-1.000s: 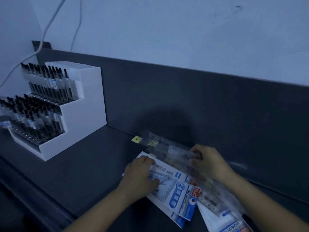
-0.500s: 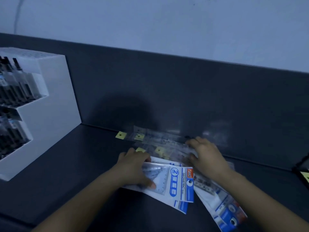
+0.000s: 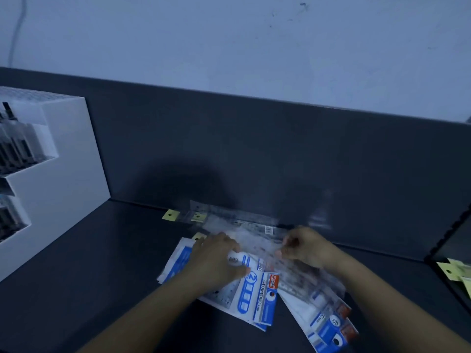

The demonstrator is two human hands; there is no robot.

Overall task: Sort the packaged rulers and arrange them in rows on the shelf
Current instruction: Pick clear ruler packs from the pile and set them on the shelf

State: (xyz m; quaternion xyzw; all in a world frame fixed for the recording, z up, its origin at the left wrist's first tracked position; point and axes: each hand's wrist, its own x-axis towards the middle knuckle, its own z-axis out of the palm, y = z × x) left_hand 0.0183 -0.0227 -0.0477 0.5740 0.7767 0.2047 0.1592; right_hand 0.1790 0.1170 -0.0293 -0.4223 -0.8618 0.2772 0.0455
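**Both hands in a loose pile of ruler packets on the shelf**

The packaged rulers lie in a fanned heap on the dark shelf point(image 3: 84, 271), close to its upright back panel point(image 3: 254, 149). There are two sorts. The clear packets point(image 3: 244, 229) lie along the foot of the back panel, their yellow hang tags point(image 3: 170, 214) pointing left. The blue-and-white packets point(image 3: 257, 296) lie nearer the person, overlapping one another and spreading out toward the lower right.

The left hand point(image 3: 216, 261) lies on top of the blue-and-white packets. Its fingers point(image 3: 235, 248) are curled and the thumb is drawn in below them, with the white edge of one packet gripped between. The right hand point(image 3: 307, 248) is just beside it, over the clear packets. Its fingers point(image 3: 281, 253) are bent in tight and pinch a clear packet by its edge. The clear plastic between the two hands is blurred, so how many packets each hand has cannot be told.

A white stepped stand point(image 3: 66, 161) full of dark pens point(image 3: 15, 151) sits on the shelf well to the left. More yellow tags point(image 3: 452, 272) show at the right edge, beyond a divider. A pale wall point(image 3: 229, 47) rises behind.
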